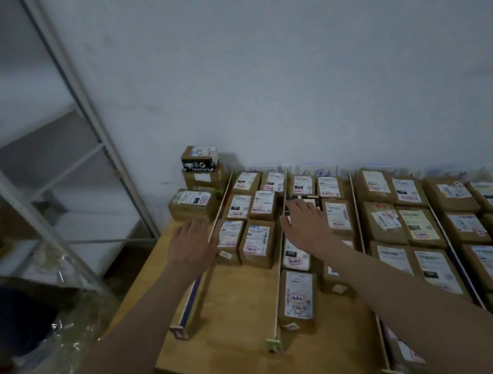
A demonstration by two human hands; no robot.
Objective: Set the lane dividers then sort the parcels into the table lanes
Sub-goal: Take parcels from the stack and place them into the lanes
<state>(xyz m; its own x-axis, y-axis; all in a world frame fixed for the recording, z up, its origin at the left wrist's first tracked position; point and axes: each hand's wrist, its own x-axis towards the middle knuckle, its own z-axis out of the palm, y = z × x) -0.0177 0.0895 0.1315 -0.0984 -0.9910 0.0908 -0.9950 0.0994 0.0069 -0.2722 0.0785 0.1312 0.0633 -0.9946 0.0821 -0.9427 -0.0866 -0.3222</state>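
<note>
We see a light wooden table (242, 298) pushed against a pale wall (286, 70), and on it many small brown cardboard parcels with white printed labels (384, 218) lie in rows. Thin upright strip dividers on small block feet (277, 271) run from the near edge toward the wall, so they cut the table into long lanes; we think this is why the parcels stand in straight columns, each group kept apart from its neighbour by a strip.

Our left hand (191, 242) hovers with fingers spread and relaxed, holding nothing, just beside the leftmost strip divider (214, 239), over a bare part of the table. Our right hand (305, 221) is also wide, fingers stretched forward over the parcels of the lane to the right of the second divider. Whether it touches the box below we cannot tell.

In the far left corner three parcels are stacked: a dark-printed box (200, 159) sits on a plain one, with another labelled parcel (192, 202) in front. They seem to wait outside the lanes, perhaps not yet sorted. The lanes on the right are nearly full, while the left ones have free wood near us, so we judge the sorting is well advanced.

On the left stands a white metal shelf frame (86, 114).
</note>
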